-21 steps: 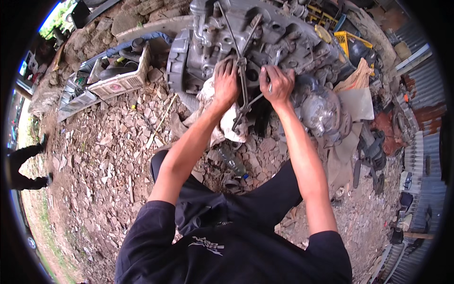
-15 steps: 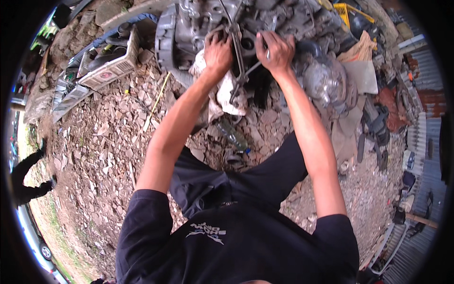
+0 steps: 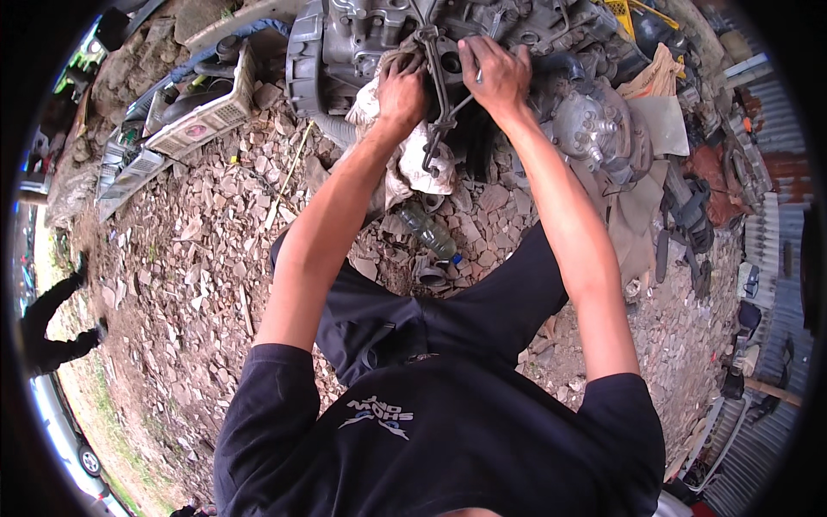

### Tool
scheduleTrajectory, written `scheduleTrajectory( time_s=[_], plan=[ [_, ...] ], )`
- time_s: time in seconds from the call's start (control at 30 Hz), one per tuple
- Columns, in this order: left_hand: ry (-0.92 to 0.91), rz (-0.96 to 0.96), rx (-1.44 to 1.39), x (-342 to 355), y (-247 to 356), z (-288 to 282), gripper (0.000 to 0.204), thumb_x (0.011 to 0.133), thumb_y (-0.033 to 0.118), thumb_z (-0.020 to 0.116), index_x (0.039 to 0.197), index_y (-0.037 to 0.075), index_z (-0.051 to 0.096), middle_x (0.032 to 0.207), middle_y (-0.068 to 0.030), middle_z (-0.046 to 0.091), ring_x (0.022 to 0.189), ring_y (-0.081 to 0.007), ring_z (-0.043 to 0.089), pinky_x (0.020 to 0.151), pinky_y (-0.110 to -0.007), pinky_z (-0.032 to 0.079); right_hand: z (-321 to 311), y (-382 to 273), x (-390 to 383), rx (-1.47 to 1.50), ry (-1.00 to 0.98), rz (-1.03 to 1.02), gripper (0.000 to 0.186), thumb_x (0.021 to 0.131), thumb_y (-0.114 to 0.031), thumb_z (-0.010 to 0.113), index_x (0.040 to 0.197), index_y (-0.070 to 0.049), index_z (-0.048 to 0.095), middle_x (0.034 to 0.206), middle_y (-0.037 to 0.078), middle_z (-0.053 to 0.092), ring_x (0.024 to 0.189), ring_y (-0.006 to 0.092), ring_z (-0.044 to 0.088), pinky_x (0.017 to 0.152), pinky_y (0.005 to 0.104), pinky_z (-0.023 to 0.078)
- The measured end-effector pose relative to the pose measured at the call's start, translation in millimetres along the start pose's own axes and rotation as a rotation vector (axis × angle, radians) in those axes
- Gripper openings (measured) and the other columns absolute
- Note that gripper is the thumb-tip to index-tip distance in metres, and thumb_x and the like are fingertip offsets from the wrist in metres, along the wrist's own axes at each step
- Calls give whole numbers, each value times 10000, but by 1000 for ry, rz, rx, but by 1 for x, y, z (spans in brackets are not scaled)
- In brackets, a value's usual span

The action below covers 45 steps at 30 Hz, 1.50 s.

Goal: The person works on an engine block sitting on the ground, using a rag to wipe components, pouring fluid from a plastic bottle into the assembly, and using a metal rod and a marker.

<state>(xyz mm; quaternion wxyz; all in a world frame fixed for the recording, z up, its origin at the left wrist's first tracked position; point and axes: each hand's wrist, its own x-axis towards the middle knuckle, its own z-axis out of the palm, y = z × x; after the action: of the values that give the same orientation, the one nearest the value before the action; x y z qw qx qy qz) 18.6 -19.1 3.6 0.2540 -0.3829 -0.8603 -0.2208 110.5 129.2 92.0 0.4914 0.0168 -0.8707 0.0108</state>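
A grease-darkened metal engine block (image 3: 362,34) fills the top of the head view, with a linkage of long rods (image 3: 444,108) running down its middle. My left hand (image 3: 401,93) has curled fingers against the engine just left of the rods; what they grip is hidden. A stained white cloth (image 3: 431,172) hangs below it. My right hand (image 3: 498,79) is closed around a slim silver tool, probably a wrench (image 3: 494,24), right of the rods and a dark round opening (image 3: 450,62). A dirty round metal housing (image 3: 594,129) lies to the right.
Broken-stone ground surrounds my legs, with a plastic bottle (image 3: 426,231) between them. A white crate of parts (image 3: 202,121) is at upper left, a yellow crate (image 3: 618,13) at upper right, corrugated sheets (image 3: 775,241) at right. Another person's dark-clad legs (image 3: 47,314) and a car (image 3: 82,457) are at left.
The whole scene, engine and both my hands, has shifted upward in the picture as my view moved. My hands stay at nearly the same spots on the engine.
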Motion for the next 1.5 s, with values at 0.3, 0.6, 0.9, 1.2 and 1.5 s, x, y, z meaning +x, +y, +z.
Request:
scheduleTrajectory(
  time_s=[0.3, 0.6, 0.9, 1.2, 1.5],
  plan=[
    [-173, -336, -832, 25, 6, -5, 375, 921, 315, 557, 1229, 124, 653, 1311, -180, 602, 1255, -381, 516, 1105, -512, 299, -5, -15, -12, -124, -131, 81, 535, 968, -565, 474, 1037, -72, 671, 944, 141, 671, 893, 324, 649, 926, 488, 393],
    [-199, -194, -238, 30, 5, 11, 535, 914, 383, 517, 1375, 111, 505, 1222, -203, 648, 1111, -381, 627, 1017, -624, 359, -1, -20, -11, -91, -297, 130, 559, 989, -522, 449, 902, -51, 738, 890, 158, 702, 844, 302, 679, 965, 495, 365],
    [-169, -422, -466, 2, 31, -33, 352, 941, 342, 510, 1189, 137, 650, 977, -249, 689, 927, -450, 651, 830, -529, 507, 5, -21, -14, -92, -157, 107, 386, 959, -439, 543, 898, -104, 724, 831, 80, 666, 744, 284, 645, 777, 461, 378],
    [-53, -465, -776, -65, 5, -28, 367, 999, 321, 488, 1102, 4, 641, 1014, -267, 679, 967, -408, 660, 838, -461, 501, -8, -20, -17, -4, -157, 46, 397, 969, -415, 547, 838, -80, 717, 765, 115, 669, 688, 275, 633, 753, 431, 427],
    [577, -1263, -802, -140, -109, -31, 511, 1043, 345, 364, 1313, -81, 441, 1262, -300, 521, 1060, -357, 591, 973, -412, 458, -4, -17, -19, 69, -125, -19, 494, 967, -512, 517, 851, -79, 725, 747, 115, 674, 712, 283, 643, 761, 417, 437]
  ],
)
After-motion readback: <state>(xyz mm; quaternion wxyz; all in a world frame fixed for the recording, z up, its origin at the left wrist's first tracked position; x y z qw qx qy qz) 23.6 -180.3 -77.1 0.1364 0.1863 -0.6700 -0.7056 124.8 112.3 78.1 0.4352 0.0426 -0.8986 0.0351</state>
